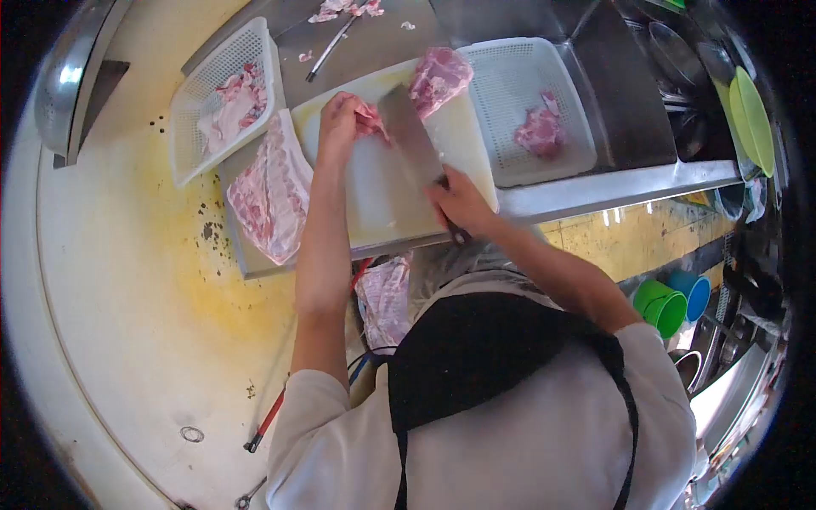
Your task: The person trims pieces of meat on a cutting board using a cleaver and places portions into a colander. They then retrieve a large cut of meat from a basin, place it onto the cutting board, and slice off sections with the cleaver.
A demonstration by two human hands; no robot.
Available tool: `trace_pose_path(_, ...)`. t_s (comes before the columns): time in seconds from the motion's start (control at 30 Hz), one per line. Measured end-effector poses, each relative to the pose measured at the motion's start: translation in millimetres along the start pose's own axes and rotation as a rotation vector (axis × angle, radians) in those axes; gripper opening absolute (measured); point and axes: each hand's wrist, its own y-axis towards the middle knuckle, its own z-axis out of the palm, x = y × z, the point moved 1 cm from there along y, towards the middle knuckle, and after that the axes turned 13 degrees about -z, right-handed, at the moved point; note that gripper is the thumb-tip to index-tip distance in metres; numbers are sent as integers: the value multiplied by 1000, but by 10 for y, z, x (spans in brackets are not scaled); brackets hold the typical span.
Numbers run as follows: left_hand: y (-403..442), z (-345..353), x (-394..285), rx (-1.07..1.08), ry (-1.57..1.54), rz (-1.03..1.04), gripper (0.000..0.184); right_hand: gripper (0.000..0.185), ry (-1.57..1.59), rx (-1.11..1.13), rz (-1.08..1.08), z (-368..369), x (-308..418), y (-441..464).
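Meat piece, upper centre! Nearer, the right grip clenches the handle of a cleaver, presumably for control; beyond, the left grip pinches the meat, seemingly steadying it beside the blade. White cutting board beneath, baskets flanking it handily, steel tabletop around; green bucket away lower right.

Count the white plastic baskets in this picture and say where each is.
2: a left basket and a right basket, either side of the cutting board, each holding meat.
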Motion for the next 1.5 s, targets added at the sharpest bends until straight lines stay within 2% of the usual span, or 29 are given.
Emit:
trace_pose_path(0.07,-22,-167,-81,-1,-56,13,7,21,-154,188,167,-163,283,-340)
trace_pose_path(0.13,-109,-393,-326,-61,-86,48,2,21,-204,233,216,-329,220,-566)
trace_pose_path(0.2,-389,-487,-702,27,-73,155,7,22,-250,239,216,-440,241,-678)
trace_pose_path(0.27,-707,-395,-1112,88,-204,250,13,24,-294,217,173,-508,353,-702)
trace_pose_path(0.37,-583,-528,-1589,564,-183,453,16,22,-228,97,114,-497,376,-655)
trace_pose_path(0.47,-114,-191,-1774,287,-234,573,21,23,-287,75,116,-455,453,-588)
trace_pose_path(0.53,346,-406,-1439,-565,913,356,24,23,-483,78,-23,-491,232,-572)
trace_pose_path(0.6,478,-484,-652,-499,829,646,13,23,-588,103,-115,-539,264,-470)
trace_pose_path(0.63,880,-702,-83,-373,827,561,11,23,-591,115,-122,-517,375,-460)
trace_pose_path(0.67,595,-555,198,-334,1055,631,11,23,-590,123,-121,-493,441,-464)
trace_pose_path(0.73,212,-304,595,-347,999,494,17,25,-658,175,-111,-477,494,-393)
trace_pose_path(0.8,18,-141,598,-319,972,377,21,26,-657,200,-68,-438,574,-291)
trace_pose_path(0.87,-97,-54,571,-267,916,324,23,27,-775,216,-176,-410,406,-157)
trace_pose_path(0.9,-102,-17,566,-284,937,363,23,28,-833,223,-231,-393,351,-75)
trace_pose_path(0.97,-112,55,589,-310,982,441,23,28,-931,254,-181,-240,388,157)
trace_pose_path(1.07,-40,149,655,-411,1045,432,23,30,-1025,243,-142,30,360,661)
trace_pose_path(1.17,-74,235,625,-495,1092,394,23,36,-1014,240,-206,136,346,972)
trace_pose_path(1.27,-94,185,641,-521,1078,398,21,36,-1049,347,-42,38,541,764)
trace_pose_path(1.33,-154,139,565,-555,1054,337,19,32,-1008,363,-138,-239,376,386)
trace_pose_path(1.37,-179,113,544,-575,1042,304,19,33,-992,368,-106,-372,414,132)
trace_pose_path(1.47,-103,95,662,-547,890,501,16,35,-1030,364,-12,-794,443,-518)
trace_pose_path(1.5,-138,155,662,-502,947,475,14,36,-971,377,21,-957,499,-664)
